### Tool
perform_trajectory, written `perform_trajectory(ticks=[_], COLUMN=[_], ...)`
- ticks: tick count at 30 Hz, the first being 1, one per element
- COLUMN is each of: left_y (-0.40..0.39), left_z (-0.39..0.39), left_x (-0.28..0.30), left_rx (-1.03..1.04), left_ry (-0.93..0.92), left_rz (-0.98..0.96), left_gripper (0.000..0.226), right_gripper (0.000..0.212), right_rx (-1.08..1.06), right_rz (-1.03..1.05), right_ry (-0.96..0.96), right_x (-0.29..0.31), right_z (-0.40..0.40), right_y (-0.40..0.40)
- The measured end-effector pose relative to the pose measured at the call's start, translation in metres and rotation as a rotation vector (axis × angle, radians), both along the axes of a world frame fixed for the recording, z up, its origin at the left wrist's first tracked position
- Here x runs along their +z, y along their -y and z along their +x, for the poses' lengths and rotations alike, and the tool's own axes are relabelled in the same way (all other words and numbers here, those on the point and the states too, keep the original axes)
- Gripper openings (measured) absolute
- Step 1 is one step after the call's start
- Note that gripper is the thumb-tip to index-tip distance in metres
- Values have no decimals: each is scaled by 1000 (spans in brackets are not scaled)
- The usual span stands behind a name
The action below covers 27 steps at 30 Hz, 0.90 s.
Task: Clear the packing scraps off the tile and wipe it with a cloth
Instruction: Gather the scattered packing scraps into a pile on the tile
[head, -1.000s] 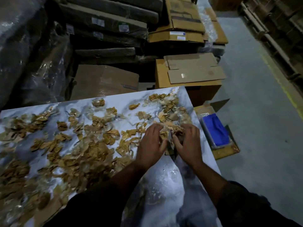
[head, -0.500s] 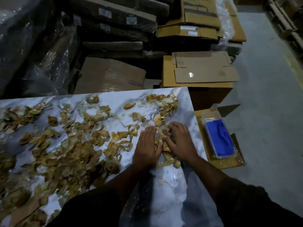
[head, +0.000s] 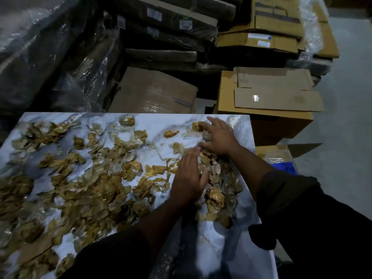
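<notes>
The tile [head: 239, 125] looks like polished white marble-patterned stone or ceramic, glossy and smooth, with grey veins. The packing scraps [head: 84, 190] spread from its centre toward 9 o'clock are crumpled brown paper, matt and rough-edged, mixed with thin clear film that glints. At 12 o'clock, bundles [head: 60, 57] are wrapped in shiny, wrinkled clear plastic. The cartons [head: 267, 93] at 1 o'clock are matt brown corrugated cardboard. The floor [head: 346, 137] at 3 o'clock looks like matt grey concrete.

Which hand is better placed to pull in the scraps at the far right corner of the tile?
Probably the right hand: it lies open on the scraps at that corner of the tile. The left hand lies nearer the person.
</notes>
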<state>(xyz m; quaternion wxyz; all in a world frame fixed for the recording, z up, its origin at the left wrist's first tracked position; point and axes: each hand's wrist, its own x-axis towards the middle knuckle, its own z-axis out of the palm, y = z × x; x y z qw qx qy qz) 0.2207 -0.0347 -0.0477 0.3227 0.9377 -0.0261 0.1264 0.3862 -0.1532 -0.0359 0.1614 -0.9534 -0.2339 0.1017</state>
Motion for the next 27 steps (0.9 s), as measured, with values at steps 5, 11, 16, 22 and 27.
perform_trajectory(ticks=[5,11,16,22,27], left_y=[-6,-6,-2,-6,-2], left_z=[15,19,9,-23,-47], left_x=[6,8,3,-5,-20], left_rx=[15,-82,-226,-285,-325], left_ry=[-11,-25,-186,-116,-156], left_rz=[-50,-88,-72,-20,30], left_gripper=[63,61,52,53,62], right_gripper=[53,25,48,98,118], right_rx=[-6,-2,59,114,144], right_rz=[108,245,287,238,119], right_ry=[66,47,77,46,121], right_x=[-6,-9,-1,-13,-38], right_z=[-18,-83,-128,-182,-212], right_y=[7,32,61,90,86])
